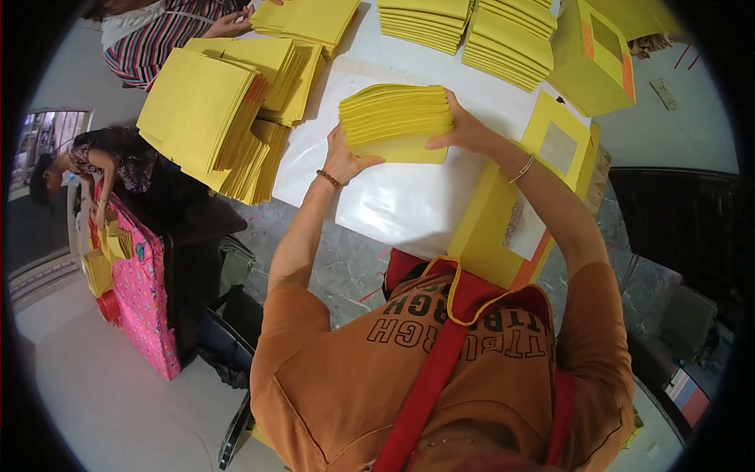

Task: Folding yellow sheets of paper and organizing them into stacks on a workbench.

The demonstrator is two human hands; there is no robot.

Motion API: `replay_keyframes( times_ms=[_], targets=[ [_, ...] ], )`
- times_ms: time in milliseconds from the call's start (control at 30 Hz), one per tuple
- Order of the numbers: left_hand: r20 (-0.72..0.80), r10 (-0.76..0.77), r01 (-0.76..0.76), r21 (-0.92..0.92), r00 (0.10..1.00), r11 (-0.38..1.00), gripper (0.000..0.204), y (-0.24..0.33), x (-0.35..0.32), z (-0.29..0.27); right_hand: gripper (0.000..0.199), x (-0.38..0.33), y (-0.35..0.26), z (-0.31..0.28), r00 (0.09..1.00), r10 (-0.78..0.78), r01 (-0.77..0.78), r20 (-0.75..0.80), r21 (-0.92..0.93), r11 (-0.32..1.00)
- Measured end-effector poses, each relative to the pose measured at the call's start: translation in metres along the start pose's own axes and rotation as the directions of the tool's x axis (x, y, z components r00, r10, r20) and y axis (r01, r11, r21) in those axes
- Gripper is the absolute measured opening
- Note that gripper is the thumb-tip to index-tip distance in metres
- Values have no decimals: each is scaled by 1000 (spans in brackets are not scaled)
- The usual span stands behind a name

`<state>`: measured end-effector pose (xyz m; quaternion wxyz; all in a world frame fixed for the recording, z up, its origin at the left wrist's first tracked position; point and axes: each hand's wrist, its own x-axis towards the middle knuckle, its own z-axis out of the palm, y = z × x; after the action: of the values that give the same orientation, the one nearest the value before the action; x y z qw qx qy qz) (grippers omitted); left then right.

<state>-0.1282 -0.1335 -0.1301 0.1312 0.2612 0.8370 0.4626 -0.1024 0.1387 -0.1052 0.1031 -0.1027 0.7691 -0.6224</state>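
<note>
Between my two hands is a thick stack of yellow folded papers (395, 118), held just above or on the white-covered table (377, 208); I cannot tell which. Its layered edges fan slightly and face up, with a flat yellow face below them. My left hand (346, 157) grips the left side, thumb along the lower face. On the right side, my right hand (465, 126) holds on with its thumb near the lower corner and its fingers behind. Part of the fingers of each hand is hidden by the stack.
Tall yellow paper piles (197, 110) stand at the left, with more stacks (507, 43) at the back. A yellow box with a window (487, 228) sits by my right forearm, another box (594, 59) behind. Two other people are at the left, one by a pink-covered table (145, 299).
</note>
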Motion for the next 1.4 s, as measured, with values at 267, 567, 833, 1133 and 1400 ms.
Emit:
replay_keyframes(
  times_ms=[267,567,833,1133,1400],
  targets=[
    [-112,-14,-40,-464,994,885,90,22,-11,-19,80,-6,-33,1,980,196,-196,28,296,935],
    [-523,-103,-433,-788,846,438,127,80,-14,-20,59,-12,-39,15,961,225,-266,161,764,588],
    [-612,-115,-334,-568,783,752,124,94,-7,-17,83,-5,-54,9,981,154,-195,121,589,784],
    [-405,122,-277,-350,906,895,124,90,0,-15,120,13,-78,-13,975,-77,77,209,6,997],
    [-210,127,-211,-446,969,870,148,43,2,12,116,1,-20,8,916,111,-144,385,57,988]
  ],
)
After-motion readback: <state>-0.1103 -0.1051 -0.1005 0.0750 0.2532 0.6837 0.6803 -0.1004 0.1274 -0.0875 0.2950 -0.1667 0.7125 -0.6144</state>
